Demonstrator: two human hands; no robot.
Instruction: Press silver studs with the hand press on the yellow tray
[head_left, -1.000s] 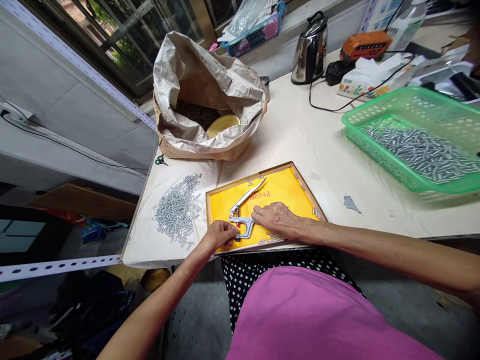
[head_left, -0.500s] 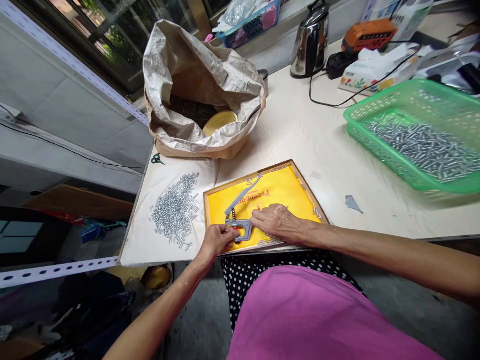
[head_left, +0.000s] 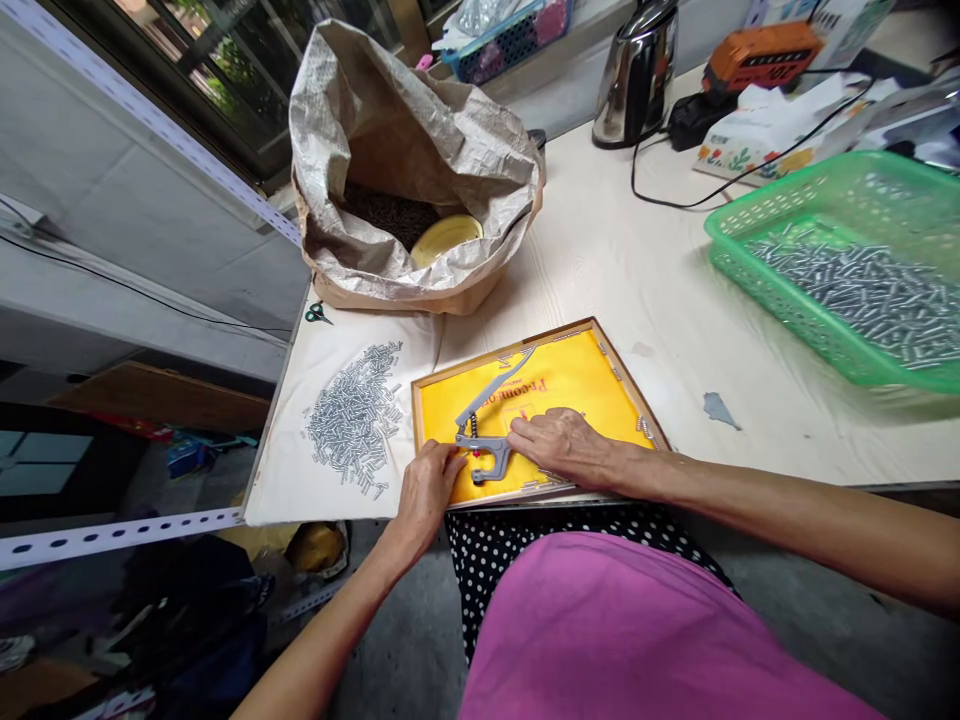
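My right hand (head_left: 562, 445) is closed around one end of grey snap-fastener pliers (head_left: 491, 445), which have a long lever, a dark spring and a small red part at the jaw. The pliers rest over a shallow wooden-rimmed tray (head_left: 637, 395) with a yellow bottom and red print. My left hand (head_left: 427, 490) is just left of the jaw, thumb and fingers pinched together; whatever they hold is too small to name. Small silvery metal pieces (head_left: 645, 430) lie along the tray's edges. Left of the tray, a heap of similar small metal pieces (head_left: 352, 420) is spread on the table.
An open woven sack (head_left: 487, 270) with dark contents and a yellow dish (head_left: 448, 238) stands behind the tray. At right is a green basket (head_left: 795, 330) of metal pieces. Small scissors (head_left: 318, 313), a kettle (head_left: 636, 75) and a black cable (head_left: 679, 205) are farther back.
My left hand has drawn slightly left and up from the jaw opening to the pliers' left side. The right hand keeps its hold; the whole view has shifted a little.
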